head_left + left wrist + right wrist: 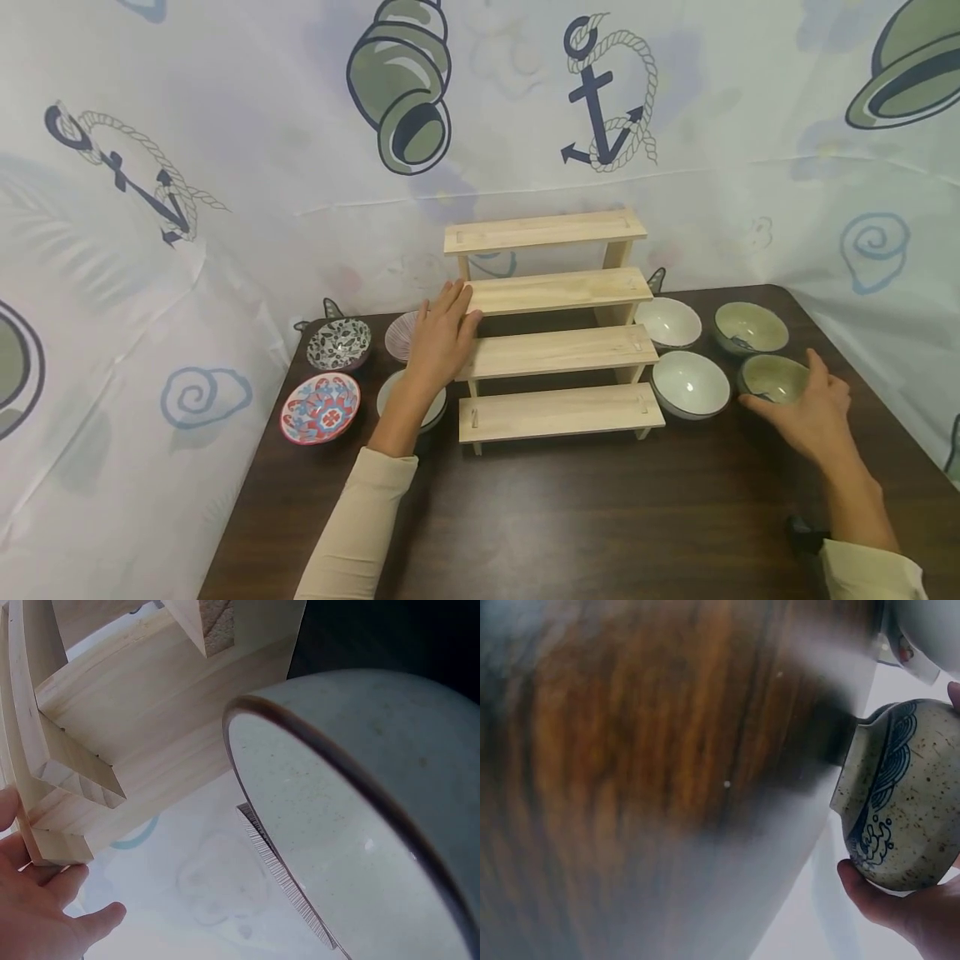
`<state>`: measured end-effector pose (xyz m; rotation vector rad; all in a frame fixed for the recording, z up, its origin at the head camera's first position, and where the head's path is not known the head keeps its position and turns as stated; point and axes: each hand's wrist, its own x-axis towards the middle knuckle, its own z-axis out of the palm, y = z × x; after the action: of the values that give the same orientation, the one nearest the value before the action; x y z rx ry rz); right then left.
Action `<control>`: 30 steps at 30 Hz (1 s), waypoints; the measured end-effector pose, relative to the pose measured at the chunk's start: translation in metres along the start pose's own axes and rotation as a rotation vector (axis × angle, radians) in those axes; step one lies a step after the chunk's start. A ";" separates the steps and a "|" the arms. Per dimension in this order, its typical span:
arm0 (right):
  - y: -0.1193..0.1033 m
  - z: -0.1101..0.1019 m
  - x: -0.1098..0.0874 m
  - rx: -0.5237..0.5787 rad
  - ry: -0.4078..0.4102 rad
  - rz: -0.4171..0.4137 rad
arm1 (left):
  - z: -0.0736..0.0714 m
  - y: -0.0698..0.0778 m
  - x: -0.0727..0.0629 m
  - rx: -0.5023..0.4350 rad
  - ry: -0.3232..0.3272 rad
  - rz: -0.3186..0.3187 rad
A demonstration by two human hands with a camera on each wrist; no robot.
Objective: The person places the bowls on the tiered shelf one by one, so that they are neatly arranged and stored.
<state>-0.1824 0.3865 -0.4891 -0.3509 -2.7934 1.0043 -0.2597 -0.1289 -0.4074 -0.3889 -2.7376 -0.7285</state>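
Note:
At the right of the head view, my right hand [817, 412] grips a green bowl [776, 377] across its rim, thumb on the near left side and fingers at the far right. The right wrist view shows that bowl's speckled outside with a blue wave pattern [889, 772] and my thumb pressed to its wall. My left hand [442, 342] rests at the left end of the tiered wooden stand [558, 292], by its second board from the top. In the left wrist view, its extended fingers [67, 885] touch the board's end.
Right of the stand are two white bowls [690, 383] and another green bowl [750, 327]. On the left are a black-and-white patterned bowl [339, 344], a red-and-blue bowl [321, 408], a striped bowl [401, 336] and a pale bowl [352, 825] under my left forearm. A patterned cloth [510, 83] hangs behind the table.

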 end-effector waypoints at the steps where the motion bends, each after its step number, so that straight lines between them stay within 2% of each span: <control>1: 0.000 0.000 -0.001 0.006 0.010 0.002 | 0.000 0.000 0.000 -0.001 -0.001 0.000; 14: -0.017 -0.012 -0.011 0.027 0.114 0.011 | -0.002 0.002 0.000 -0.008 -0.001 -0.002; 30: -0.067 -0.030 -0.034 0.063 0.151 -0.049 | -0.001 0.002 -0.001 -0.021 0.006 0.008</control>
<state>-0.1544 0.3450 -0.4252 -0.3343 -2.6169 1.0073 -0.2581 -0.1282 -0.4063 -0.4017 -2.7234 -0.7555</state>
